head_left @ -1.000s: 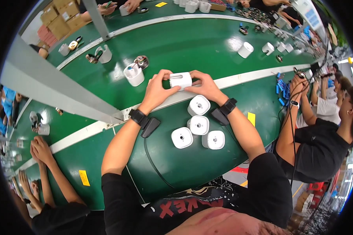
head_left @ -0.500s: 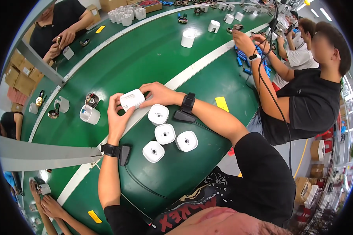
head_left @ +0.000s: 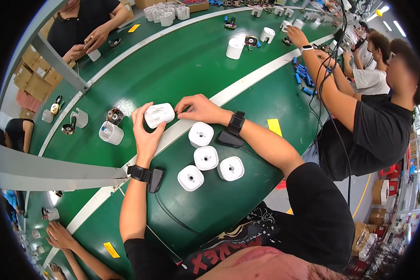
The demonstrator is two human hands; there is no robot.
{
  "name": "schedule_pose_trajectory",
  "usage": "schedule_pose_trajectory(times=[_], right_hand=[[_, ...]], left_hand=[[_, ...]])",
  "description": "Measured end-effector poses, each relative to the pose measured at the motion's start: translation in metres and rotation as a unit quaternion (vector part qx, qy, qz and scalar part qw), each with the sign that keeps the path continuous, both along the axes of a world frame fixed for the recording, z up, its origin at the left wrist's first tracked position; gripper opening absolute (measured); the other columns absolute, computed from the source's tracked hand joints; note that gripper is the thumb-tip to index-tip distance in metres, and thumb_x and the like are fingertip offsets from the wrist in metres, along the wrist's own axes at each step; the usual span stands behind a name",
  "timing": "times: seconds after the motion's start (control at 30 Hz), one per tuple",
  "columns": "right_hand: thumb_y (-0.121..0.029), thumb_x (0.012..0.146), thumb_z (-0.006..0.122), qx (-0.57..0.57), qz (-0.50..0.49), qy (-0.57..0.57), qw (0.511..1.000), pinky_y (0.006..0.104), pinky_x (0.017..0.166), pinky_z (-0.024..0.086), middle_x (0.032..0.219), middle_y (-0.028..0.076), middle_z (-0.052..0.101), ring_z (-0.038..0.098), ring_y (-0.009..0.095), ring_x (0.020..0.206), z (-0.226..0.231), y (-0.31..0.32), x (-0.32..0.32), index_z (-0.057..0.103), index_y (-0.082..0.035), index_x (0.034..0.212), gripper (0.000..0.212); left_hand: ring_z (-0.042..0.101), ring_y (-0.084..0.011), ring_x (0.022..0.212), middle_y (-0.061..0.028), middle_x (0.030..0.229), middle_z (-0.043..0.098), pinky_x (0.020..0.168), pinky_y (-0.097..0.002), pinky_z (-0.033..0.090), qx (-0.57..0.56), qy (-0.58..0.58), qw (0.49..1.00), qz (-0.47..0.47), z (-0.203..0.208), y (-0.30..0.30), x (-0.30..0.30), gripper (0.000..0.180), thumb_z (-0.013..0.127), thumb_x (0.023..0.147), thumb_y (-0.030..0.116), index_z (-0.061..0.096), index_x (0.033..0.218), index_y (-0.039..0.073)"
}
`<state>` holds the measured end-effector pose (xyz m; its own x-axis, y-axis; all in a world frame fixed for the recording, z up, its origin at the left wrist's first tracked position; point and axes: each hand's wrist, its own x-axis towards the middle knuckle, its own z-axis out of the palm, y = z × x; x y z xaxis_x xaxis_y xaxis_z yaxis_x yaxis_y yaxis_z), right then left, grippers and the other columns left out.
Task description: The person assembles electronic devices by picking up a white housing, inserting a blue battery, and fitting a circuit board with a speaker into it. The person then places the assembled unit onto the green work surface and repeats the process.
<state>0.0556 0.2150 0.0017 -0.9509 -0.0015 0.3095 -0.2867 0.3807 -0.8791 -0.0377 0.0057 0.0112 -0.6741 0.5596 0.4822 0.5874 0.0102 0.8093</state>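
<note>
- Toward 12 o'clock, four white cups.
- At 11 o'clock, your left hand grips a ribbed cup.
- Your right hand, fingers bent, is at its 3 o'clock; whether holding anything, I cannot tell.
- Beyond, toward 10 o'clock: an open cup.

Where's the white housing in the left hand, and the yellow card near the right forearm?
White housing [head_left: 158, 114], head view: middle of its side wall.
Yellow card [head_left: 274, 126], head view: its flat face.

a black shirt with red lettering and pale line drawings, black short sleeves at its sides; beyond the shirt, left hand and right hand each wear a black wrist strap with a box and thin dark cable.
</note>
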Motion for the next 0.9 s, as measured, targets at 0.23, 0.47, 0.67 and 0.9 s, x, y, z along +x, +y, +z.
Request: schedule_pose_trajectory(times=[0.23, 0.47, 0.67, 0.9], right_hand=[[-0.008, 0.085, 0.066, -0.131, -0.117, -0.029, 0.984, 0.0288, 0.066, 0.056, 0.087, 0.009, 0.07, 0.068, 0.015, 0.078, 0.006, 0.02, -0.002, 0.068, 0.002, 0.091, 0.012], [-0.011, 0.087, 0.06, -0.159, -0.571, 0.129, 0.795, 0.0291, 0.06, 0.054, 0.092, 0.007, 0.066, 0.065, 0.015, 0.074, 0.019, 0.212, 0.003, 0.063, -0.004, 0.104, 0.019], [-0.015, 0.086, 0.063, 0.2, -0.609, -0.101, 0.761, 0.0366, 0.07, 0.055, 0.103, 0.011, 0.067, 0.067, 0.023, 0.085, -0.02, 0.351, 0.033, 0.06, -0.009, 0.122, 0.037], [-0.027, 0.084, 0.069, 0.324, -0.564, -0.109, 0.752, 0.0446, 0.092, 0.049, 0.115, 0.018, 0.066, 0.061, 0.035, 0.11, -0.018, 0.306, 0.002, 0.062, -0.02, 0.126, 0.043]], left_hand=[[0.053, -0.0244, 0.114, -0.0102, 0.121, 0.049, 0.101, -0.0348, 0.042, 0.014, 0.008, 1.0, 0.006, -0.002, 0.002, 0.001, 0.062, 0.071, 0.07, -0.001, 0.054, 0.129, 0.006], [0.054, -0.0248, 0.114, -0.01, 0.124, 0.051, 0.098, -0.0361, 0.043, -0.02, -0.064, 0.997, -0.044, 0.004, -0.005, 0.0, 0.064, 0.073, 0.071, 0.002, 0.051, 0.131, 0.009], [0.055, -0.023, 0.113, -0.008, 0.121, 0.054, 0.094, -0.0361, 0.044, -0.003, -0.068, 0.996, -0.058, 0.0, 0.013, 0.002, 0.065, 0.075, 0.072, 0.005, 0.051, 0.132, 0.01], [0.056, -0.0216, 0.112, -0.0068, 0.119, 0.058, 0.095, -0.0362, 0.044, -0.033, -0.076, 0.995, -0.058, -0.002, 0.0, -0.003, 0.063, 0.076, 0.072, 0.007, 0.052, 0.13, 0.01]])
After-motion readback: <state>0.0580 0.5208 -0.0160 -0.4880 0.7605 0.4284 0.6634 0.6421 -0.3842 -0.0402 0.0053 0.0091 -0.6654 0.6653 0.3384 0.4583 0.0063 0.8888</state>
